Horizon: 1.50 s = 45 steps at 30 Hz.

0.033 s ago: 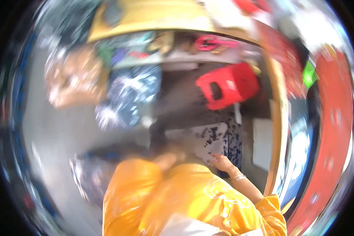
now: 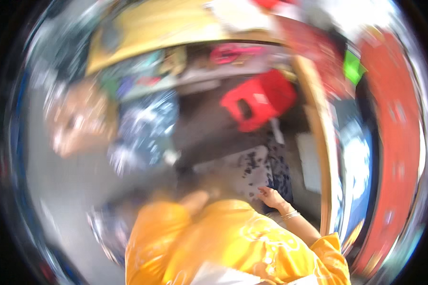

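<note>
My right hand (image 2: 270, 196), with bangles at its wrist, is held low in front of me. Its fingers are loosely bent and apart, with nothing visible between them. It is at the near right edge of a pale, dark-spotted piece (image 2: 249, 173) that looks like fabric; whether they touch, I cannot tell. My left hand (image 2: 195, 199) is beyond the yellow sleeve, smeared by motion, and its fingers cannot be made out. A strip with denser dark spots (image 2: 281, 166) runs along the right of the pale piece.
Ahead stands a red plastic stool (image 2: 261, 100), under a yellow-topped table (image 2: 176, 21) with a wooden leg (image 2: 318, 118). Plastic-wrapped bundles, one blue (image 2: 150, 126) and one brown (image 2: 78, 116), lie to the left. A pink item (image 2: 233, 53) is on the shelf below the tabletop.
The whole view has swung, so the stool, table and bundles appear shifted left and slightly tilted. Both hands stay in nearly the same place, low in the picture.
</note>
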Available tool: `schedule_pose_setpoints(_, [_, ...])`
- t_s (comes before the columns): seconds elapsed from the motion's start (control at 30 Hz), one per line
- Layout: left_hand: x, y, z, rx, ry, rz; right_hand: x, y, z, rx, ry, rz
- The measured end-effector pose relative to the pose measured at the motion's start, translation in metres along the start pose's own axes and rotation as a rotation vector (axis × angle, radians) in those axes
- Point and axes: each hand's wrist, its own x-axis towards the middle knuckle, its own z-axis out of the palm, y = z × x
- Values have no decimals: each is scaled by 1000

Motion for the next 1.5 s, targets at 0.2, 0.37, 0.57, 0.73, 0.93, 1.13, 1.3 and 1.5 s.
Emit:
schedule_pose_setpoints(0.2, [-1, 112, -76, -1, 66, 34, -170, 140, 17, 356, 472, -18])
schedule_pose_setpoints(0.37, [-50, 299, -153, -153, -139, 274, -261, 148, 29, 566, 1167, -140])
schedule_pose_setpoints(0.57, [-44, 509, -198, -27, 155, 585, -363, 237, 5, 646, 1997, 391])
schedule_pose_setpoints(0.73, [57, 613, -167, 391, 175, 1130, -377, 297, -38, 372, 1812, 740])
schedule_pose_setpoints(0.93, [159, 686, -109, 789, 189, 950, -359, 323, -116, 423, 1408, 1006])
schedule_pose_setpoints(1.13, [200, 726, -86, 1069, 165, 936, -361, 341, -128, 512, 1276, 1039])
schedule_pose_setpoints(1.3, [210, 753, -62, 1076, 137, 972, -412, 361, -103, 1157, 1716, 219])
schedule_pose_setpoints(1.5, [210, 770, 24, 934, 55, 1133, -473, 382, -36, 1806, 1824, -606])
